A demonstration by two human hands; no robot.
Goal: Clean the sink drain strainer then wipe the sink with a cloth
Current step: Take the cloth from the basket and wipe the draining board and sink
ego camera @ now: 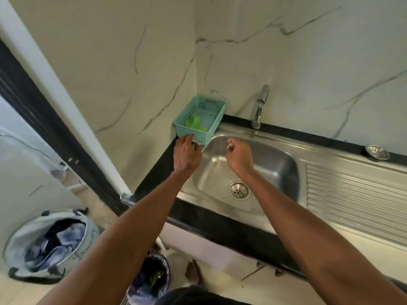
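Observation:
The steel sink (277, 159) is set in a black counter, with its drain (238, 190) in the basin floor. A round metal strainer (377, 152) lies on the back ledge at the far right, away from both hands. A teal basket (199, 128) stands in the left corner with a green cloth (195, 124) inside. My left hand (187, 156) reaches to the basket's near wall, fingertips touching it. My right hand (240, 158) hovers over the basin with fingers curled; nothing clear shows in it.
A faucet (261, 104) rises behind the basin. The ribbed drainboard (352, 190) stretches right of it. Marble walls close the corner. On the floor below stand a small bin (152, 278) and a laundry basket (48, 243) with clothes; a bare foot (193, 271) is near the cabinet.

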